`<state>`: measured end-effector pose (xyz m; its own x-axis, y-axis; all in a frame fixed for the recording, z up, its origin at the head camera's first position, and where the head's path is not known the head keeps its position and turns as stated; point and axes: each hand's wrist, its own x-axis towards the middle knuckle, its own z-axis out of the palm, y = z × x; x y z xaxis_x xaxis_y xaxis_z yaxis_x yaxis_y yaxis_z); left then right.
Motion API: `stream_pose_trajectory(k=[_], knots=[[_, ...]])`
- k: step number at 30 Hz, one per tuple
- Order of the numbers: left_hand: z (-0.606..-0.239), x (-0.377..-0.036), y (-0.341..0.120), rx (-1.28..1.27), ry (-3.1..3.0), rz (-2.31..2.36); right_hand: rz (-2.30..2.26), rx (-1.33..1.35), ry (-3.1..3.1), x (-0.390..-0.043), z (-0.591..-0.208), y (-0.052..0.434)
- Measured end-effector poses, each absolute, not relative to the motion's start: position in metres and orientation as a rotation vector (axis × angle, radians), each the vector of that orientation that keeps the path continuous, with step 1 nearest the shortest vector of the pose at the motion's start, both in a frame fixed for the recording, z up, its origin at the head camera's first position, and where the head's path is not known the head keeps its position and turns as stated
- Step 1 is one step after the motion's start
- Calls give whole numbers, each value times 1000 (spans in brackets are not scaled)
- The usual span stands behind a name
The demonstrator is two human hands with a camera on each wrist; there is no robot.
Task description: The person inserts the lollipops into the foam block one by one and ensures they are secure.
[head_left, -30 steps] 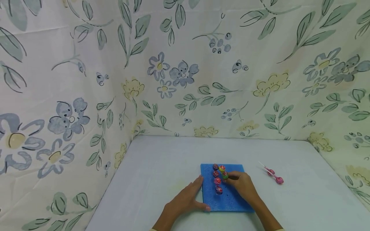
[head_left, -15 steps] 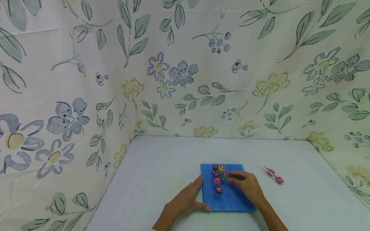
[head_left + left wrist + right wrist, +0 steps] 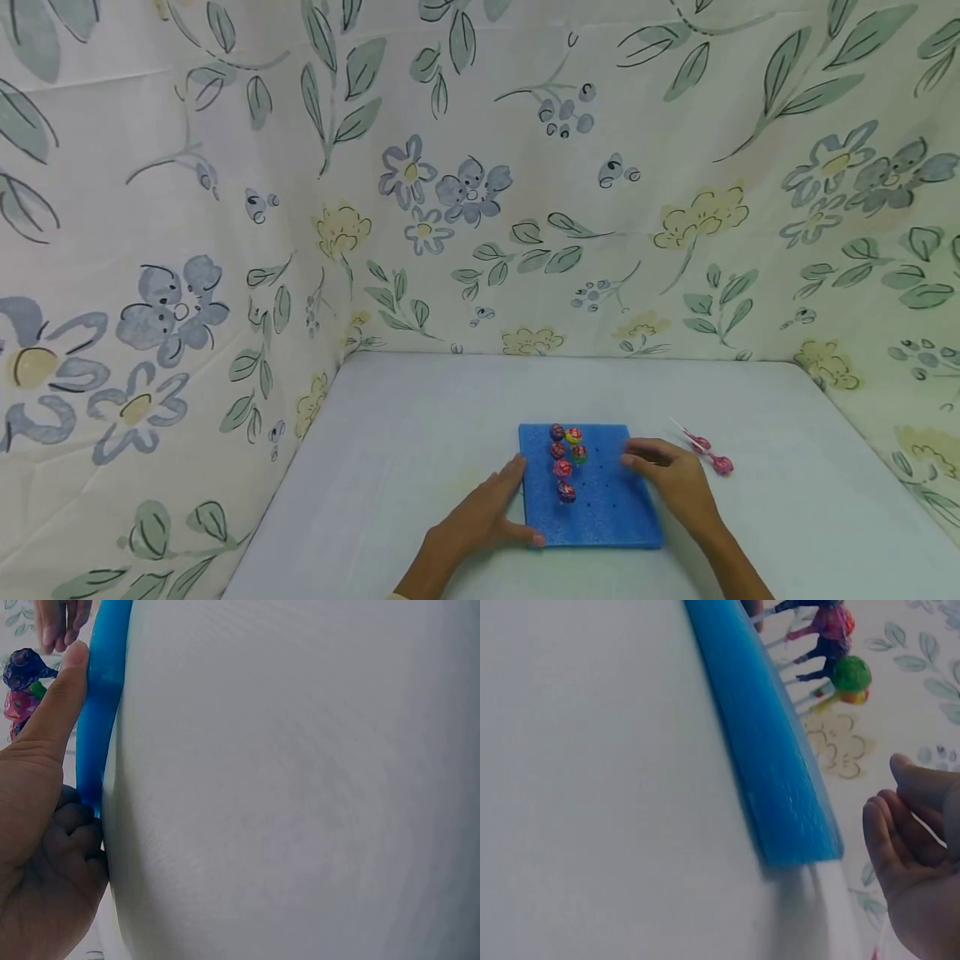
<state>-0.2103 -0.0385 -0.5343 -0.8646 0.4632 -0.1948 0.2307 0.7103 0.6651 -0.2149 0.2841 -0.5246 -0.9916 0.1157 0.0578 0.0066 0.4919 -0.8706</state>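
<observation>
A blue foam board (image 3: 555, 525) lies on the white table, with several wrapped lollipops standing in it on their sticks. Yellow (image 3: 573, 435) and green (image 3: 579, 453) lollipops form a short column beside a longer one, which includes a pink lollipop (image 3: 562, 468) and a dark one (image 3: 566, 492) at its near end. My left hand (image 3: 480, 517) rests against the board's left side, fingertips at that edge and thumb at the near left corner. Over the board's right edge is my right hand (image 3: 675, 479), its fingers loosely bent and nothing between them, as the right wrist view also shows.
Two pink lollipops (image 3: 722, 465) lie on the table to the right of the board, near my right hand. Small dark holes dot the board's right part. Floral cloth (image 3: 480, 250) hangs behind the table and along its sides.
My right hand has let go of the green lollipop and moved right, away from it, to the board's right edge. The green lollipop stays standing; my left hand keeps its place.
</observation>
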Motion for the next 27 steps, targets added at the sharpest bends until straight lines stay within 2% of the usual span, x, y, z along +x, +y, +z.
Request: stream_pose_trajectory(k=[27], knots=[[-539, -213, -38, 521, 2572, 911, 1420, -265, -2465, -204, -525, 351]])
